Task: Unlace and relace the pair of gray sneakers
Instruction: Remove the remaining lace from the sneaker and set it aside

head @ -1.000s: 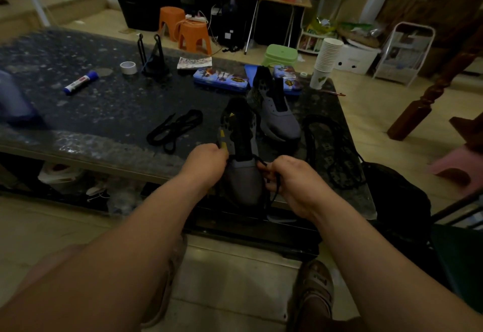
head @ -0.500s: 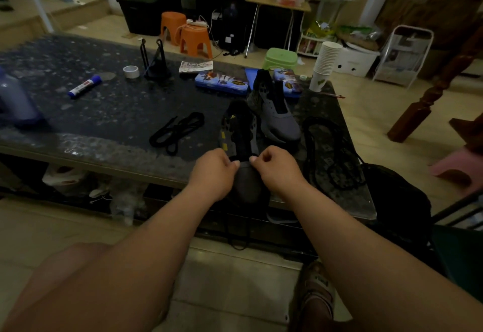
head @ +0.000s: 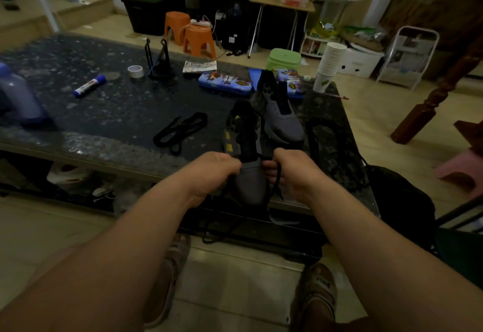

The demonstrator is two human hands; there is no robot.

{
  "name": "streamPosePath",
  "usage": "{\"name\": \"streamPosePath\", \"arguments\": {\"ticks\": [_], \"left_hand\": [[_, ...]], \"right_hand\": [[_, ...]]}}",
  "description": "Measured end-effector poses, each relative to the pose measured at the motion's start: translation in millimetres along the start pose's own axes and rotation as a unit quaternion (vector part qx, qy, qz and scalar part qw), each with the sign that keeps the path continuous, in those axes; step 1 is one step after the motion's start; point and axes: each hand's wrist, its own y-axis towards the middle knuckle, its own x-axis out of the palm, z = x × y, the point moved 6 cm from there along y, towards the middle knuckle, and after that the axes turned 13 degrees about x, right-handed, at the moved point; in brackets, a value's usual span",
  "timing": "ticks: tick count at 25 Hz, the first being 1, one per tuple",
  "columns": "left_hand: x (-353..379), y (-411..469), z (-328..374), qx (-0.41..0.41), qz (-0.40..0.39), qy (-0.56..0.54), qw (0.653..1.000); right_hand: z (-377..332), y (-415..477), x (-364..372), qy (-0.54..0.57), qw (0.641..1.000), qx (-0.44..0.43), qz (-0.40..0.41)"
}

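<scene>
The near sneaker [head: 249,184] lies at the near edge of the dark stone-patterned table [head: 104,112]. Its long axis runs front to back, with the gray toe toward the person and the heel away. It sits between the two hands, which flank the base of its tongue.

The right hand [head: 294,172] is on its right side and pinches the black lace [head: 277,179] in curled fingers. The left hand [head: 209,172] is curled tight against the left side. A strand of the same lace comes out from under its fingers and hangs below the table edge.

There are two sneakers. The second sneaker [head: 283,122] stands unlaced just behind and to the right, toe angled near-right. One loose lace [head: 180,130] lies coiled to the left of the pair.

Farther back are two blue pencil cases [head: 224,83], one tape roll [head: 135,71], one glue stick [head: 88,85] and a stack of paper cups [head: 329,65].
</scene>
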Motion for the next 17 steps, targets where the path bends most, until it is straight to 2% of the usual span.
{"name": "streamPosePath", "arguments": {"ticks": [2, 4, 7, 9, 11, 13, 15, 17], "left_hand": [[8.0, 2.6, 1.4, 0.02, 0.006, 0.035, 0.999], [4.7, 2.4, 4.3, 0.032, 0.022, 0.038, 0.999], [2.1, 3.3, 4.4, 0.032, 0.025, 0.098, 0.994], [6.2, 5.0, 9.1, 0.039, 0.013, 0.107, 0.993], [1.8, 9.3, 11.3, 0.044, 0.045, 0.133, 0.989], [-6.7, 11.4, 15.1, 0.052, 0.097, 0.184, 0.977], [-7.2, 13.8, 13.4, 0.042, 0.105, 0.201, 0.973], [-5.1, 22.5, 10.4, 0.044, 0.076, 0.275, 0.957]], "right_hand": [[3.1, -14.1, -12.9, 0.1, 0.993, 0.032, -0.053], [-3.9, -33.3, -35.0, 0.153, 0.987, 0.0, -0.056], [-30.6, -62.7, -66.6, 0.323, 0.934, -0.083, -0.125], [-42.9, -68.1, -80.6, 0.372, 0.912, -0.111, -0.135], [-38.2, -60.1, -80.7, 0.303, 0.947, -0.081, -0.067], [-20.9, -41.6, -68.0, 0.113, 0.993, -0.038, 0.026], [-3.0, -22.3, -41.9, -0.065, 0.997, -0.031, 0.042], [9.6, -7.3, -14.5, -0.163, 0.985, -0.041, 0.028]]}}
